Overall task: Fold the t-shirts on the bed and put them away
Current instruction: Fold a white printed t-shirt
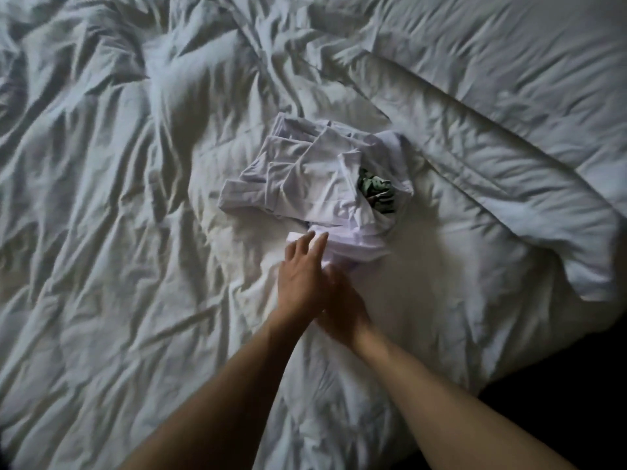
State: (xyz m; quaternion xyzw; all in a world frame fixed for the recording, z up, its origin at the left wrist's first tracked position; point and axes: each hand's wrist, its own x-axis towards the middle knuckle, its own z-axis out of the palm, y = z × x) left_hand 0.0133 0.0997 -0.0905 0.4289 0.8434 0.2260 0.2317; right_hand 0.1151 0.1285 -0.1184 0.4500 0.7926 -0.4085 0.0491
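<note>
Reaching up the frame from its lower edge, both hands converge on the near end of a pile of white t-shirts point(315, 184) that lies at the centre of the frame on the rumpled white bed point(101, 232). The pile sits directly ahead of the hands, its long axis running roughly from the upper left towards the lower right of centre, and its nearest corner, a folded white edge, points down towards the wrists. The left hand point(302, 276) is the nearer: its fingers are straight and spread, their tips touching or just over that near edge. The right hand point(342, 307) lies just behind and partly under the left, blurred and in shadow; whether its fingers are curled round cloth or lie loose I cannot tell. The two hands are close together, overlapping in this view. A scrap of green patterned fabric point(376, 193) shows inside the right-hand side of the pile. A thick fold of duvet point(509, 184) runs diagonally down the right of the frame, well apart from the hands. By my judgement the shirts are bundled, not neatly stacked, so the coming grasp depends on the near edge.
</note>
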